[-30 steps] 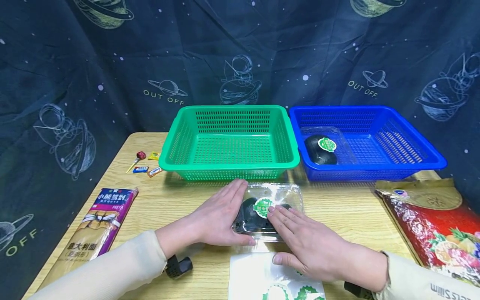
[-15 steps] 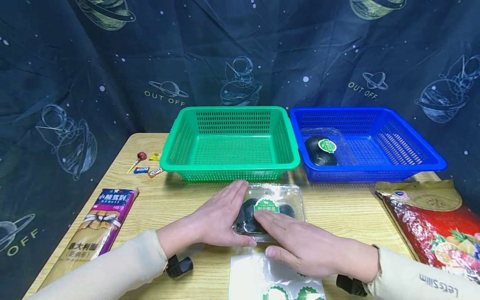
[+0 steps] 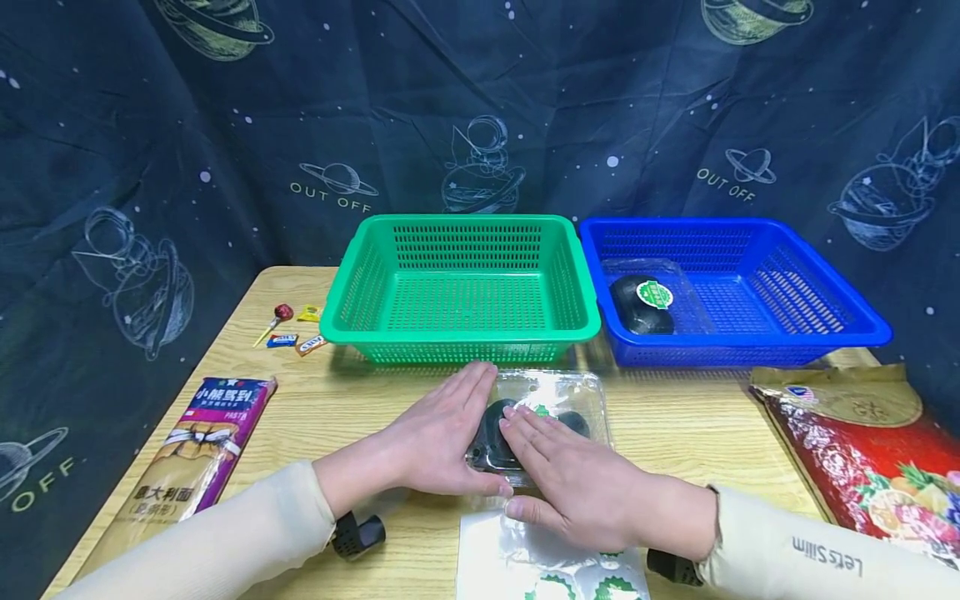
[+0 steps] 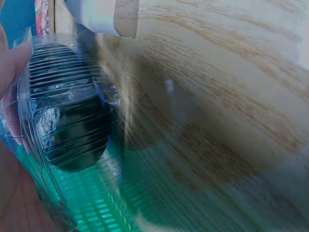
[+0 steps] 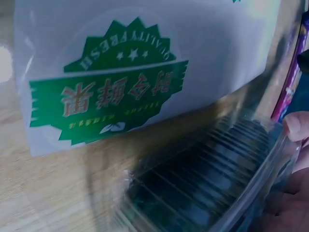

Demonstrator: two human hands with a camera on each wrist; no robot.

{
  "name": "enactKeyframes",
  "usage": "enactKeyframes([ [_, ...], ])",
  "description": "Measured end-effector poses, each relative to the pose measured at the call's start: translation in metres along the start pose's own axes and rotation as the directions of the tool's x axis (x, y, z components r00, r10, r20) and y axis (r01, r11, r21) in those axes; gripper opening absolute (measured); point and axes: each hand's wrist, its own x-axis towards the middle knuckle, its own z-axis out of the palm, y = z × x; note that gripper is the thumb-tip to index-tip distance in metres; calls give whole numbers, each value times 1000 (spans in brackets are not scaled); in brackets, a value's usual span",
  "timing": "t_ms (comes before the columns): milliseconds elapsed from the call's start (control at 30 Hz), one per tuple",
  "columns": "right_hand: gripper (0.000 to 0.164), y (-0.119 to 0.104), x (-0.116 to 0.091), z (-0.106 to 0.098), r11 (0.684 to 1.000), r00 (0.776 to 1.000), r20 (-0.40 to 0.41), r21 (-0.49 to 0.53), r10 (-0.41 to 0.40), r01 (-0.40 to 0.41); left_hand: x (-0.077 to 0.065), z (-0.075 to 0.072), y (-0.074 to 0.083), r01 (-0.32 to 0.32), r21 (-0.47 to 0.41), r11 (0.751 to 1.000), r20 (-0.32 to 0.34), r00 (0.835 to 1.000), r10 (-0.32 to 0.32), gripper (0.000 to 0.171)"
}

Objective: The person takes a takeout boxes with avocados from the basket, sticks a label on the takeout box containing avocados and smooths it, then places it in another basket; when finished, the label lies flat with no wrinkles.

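A clear plastic clamshell box lies in front of the green basket, with dark, smooth, rounded things inside. My left hand holds the box's left end, fingers along the side and thumb at the front edge. My right hand lies flat over the lid, straight fingers pressing on a green-and-white round sticker that they mostly cover. Ridged box walls show in the left wrist view. Just in front of the box lies a white sheet of stickers; one large green sticker on it fills the right wrist view.
A green basket and a blue basket stand at the back. The blue one holds another stickered box. At left are a pasta packet, a lollipop and small candies; a red-gold bag lies right.
My right hand has slid left across the lid, over the sticker, which first showed mostly uncovered and is now nearly hidden. My left hand and the box have stayed put.
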Motion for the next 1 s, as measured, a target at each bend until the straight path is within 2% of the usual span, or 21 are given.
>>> enactKeyframes([
  [200,76,-3,-1,-1,995,998,12,76,-63,62,-1,0,0,0,-12,1000,-1,1000,-1,123],
  [367,70,3,-8,0,988,992,-32,93,-124,126,-2,0,0,-3,-21,1000,-2,1000,3,124],
  [567,72,12,-22,3,990,985,-106,17,-137,140,-1,-1,1,-9,0,1000,0,1000,9,124],
  [733,73,18,-34,3,994,987,-123,-37,-102,98,-1,-2,0,-14,-4,1000,-8,1000,14,123],
  [1000,74,25,-43,3,987,984,-153,-142,-92,71,0,0,0,-20,4,1000,-16,1000,20,123],
])
